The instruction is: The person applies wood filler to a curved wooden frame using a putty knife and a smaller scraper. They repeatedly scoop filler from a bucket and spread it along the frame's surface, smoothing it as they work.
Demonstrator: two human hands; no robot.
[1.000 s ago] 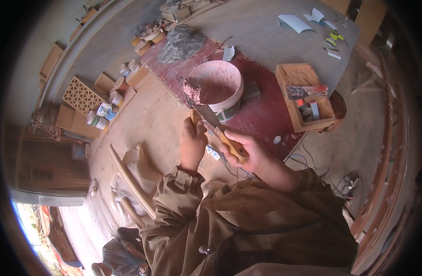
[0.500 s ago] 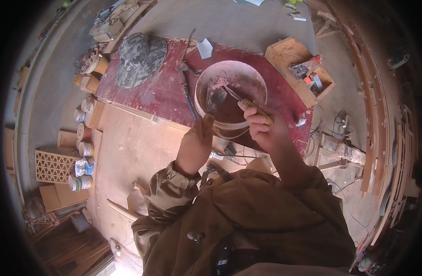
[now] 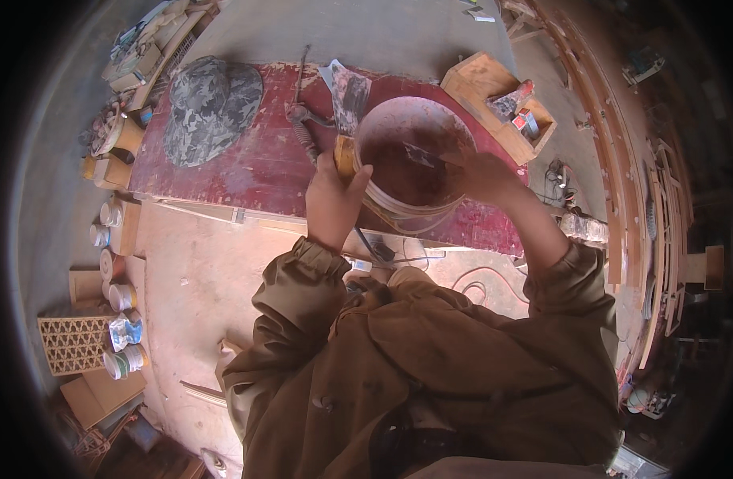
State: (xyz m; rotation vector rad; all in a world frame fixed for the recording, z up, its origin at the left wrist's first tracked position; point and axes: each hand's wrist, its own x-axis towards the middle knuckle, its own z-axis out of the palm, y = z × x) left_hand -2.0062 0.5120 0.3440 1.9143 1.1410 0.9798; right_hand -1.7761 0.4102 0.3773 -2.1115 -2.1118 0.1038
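Paste [image 3: 392, 173] worked in the bucket [image 3: 414, 110]: right hand [image 3: 488, 177] has a putty knife [image 3: 421, 156] dipped inside.
Bucket stands on the red table [image 3: 269, 194], towards its near edge; paste is reddish-brown, in shadow. Right hand comes over bucket's right rim, fingers apparently closed round the knife; handle hidden, exact grip can't tell. Left hand [image 3: 334, 203] grasps a wide scraper [image 3: 347, 120] by its yellow handle beside bucket's left rim, pink-smeared blade pointing away from the body. Step in hand looks like scooping or stirring; next move probably calls for lifting the blade without spilling, scraper kept near the rim. Left of bucket: dark metal tool [image 3: 300, 114], farther left, camouflage hat [image 3: 211, 112]. Right of bucket, beyond: open wooden box [image 3: 472, 76].
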